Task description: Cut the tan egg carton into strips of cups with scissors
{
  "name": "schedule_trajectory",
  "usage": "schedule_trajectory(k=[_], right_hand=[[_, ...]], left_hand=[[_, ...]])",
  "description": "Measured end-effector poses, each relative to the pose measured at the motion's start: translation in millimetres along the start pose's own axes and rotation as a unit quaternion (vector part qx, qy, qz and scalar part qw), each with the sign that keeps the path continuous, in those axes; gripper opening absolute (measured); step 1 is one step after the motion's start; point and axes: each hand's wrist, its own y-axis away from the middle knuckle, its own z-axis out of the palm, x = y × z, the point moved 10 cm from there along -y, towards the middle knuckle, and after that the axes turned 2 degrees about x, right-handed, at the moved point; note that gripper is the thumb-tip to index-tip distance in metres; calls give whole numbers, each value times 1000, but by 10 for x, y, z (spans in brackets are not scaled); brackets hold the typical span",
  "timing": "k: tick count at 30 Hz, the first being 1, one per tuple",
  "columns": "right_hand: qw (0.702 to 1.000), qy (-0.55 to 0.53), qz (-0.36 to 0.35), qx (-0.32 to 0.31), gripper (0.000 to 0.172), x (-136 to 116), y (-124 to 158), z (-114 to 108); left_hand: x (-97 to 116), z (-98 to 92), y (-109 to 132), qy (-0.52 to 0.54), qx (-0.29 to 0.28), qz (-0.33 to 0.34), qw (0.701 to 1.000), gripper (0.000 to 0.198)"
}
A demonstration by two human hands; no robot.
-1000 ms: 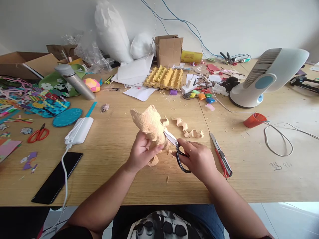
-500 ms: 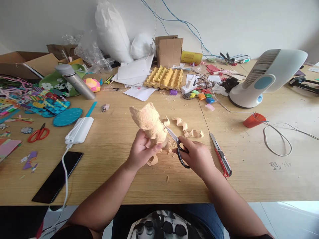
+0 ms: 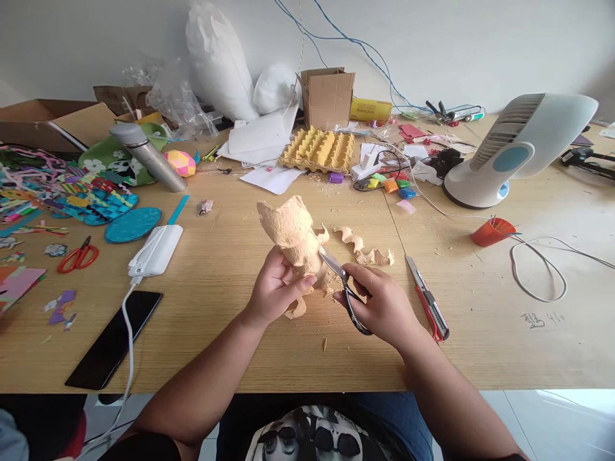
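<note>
My left hand (image 3: 278, 288) grips a beige piece of moulded-pulp egg carton (image 3: 291, 230) by its lower part, holding it above the table. My right hand (image 3: 382, 304) has its fingers through the handles of black-handled scissors (image 3: 353, 304). The blade tips meet the right edge of the carton piece, where a narrow curled strip sticks out. Wavy cut strips (image 3: 375, 257) of the same pulp lie on the table just beyond the scissors. Another curled scrap (image 3: 296, 308) rests under my left hand, with small crumbs around it.
A red utility knife (image 3: 427, 301) lies right of my right hand. Further right are an orange cup (image 3: 492, 232) and a white fan (image 3: 509, 153). A yellow egg tray (image 3: 317, 151) sits at the back. On the left are a phone (image 3: 115, 339), a power bank (image 3: 156, 251) and red-handled scissors (image 3: 77, 256).
The carton piece has turned slightly in my left hand. The scissors' handles have swung a little lower and the blades look closer together.
</note>
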Motion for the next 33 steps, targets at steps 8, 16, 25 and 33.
schedule_trajectory(k=[8,16,25,33], right_hand=[[999,33,0,4,35,3,19,-23],[997,78,-5,8,32,14,35,-55],[998,65,6,5,29,40,32,-56],[999,-14,31,-4,37,41,-8,-14]], left_hand=[[-58,-3,22,-2,2,-14,1000,50],[-66,-18,38,-20,-2,-10,1000,63],[-67,-28,37,-15,6,-10,1000,60],[31,-55,-1,-14,29,24,999,57]])
